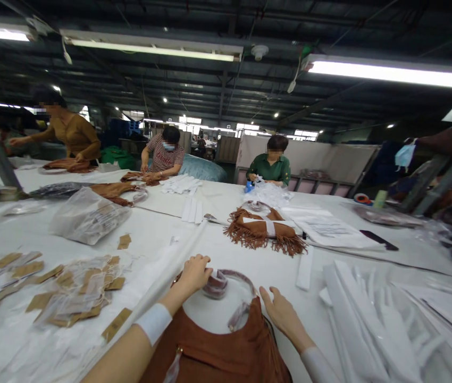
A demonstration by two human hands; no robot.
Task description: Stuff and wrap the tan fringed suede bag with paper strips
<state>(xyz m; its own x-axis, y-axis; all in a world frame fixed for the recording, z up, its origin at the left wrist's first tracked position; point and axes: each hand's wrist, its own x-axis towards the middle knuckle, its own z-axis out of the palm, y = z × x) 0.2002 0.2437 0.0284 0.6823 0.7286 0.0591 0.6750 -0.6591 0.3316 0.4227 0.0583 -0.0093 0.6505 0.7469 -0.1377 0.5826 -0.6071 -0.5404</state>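
Observation:
A brown suede-like shoulder bag lies before me, with a zip across its front and a clear wrap on the zip pull. Its strap loops away from me in clear plastic wrapping. At the upper left of the bag, my left hand has its fingers bent around the strap, partly hiding it. My right hand is open beside the bag's upper right corner, fingers stretched forward near the strap's end. Whether it touches the bag is hard to see.
Tan tags are heaped on the left near a plastic-bagged item. A fringed brown bag lies ahead, with papers and a dark phone beyond. White strips are piled right. Three co-workers handle items across the table.

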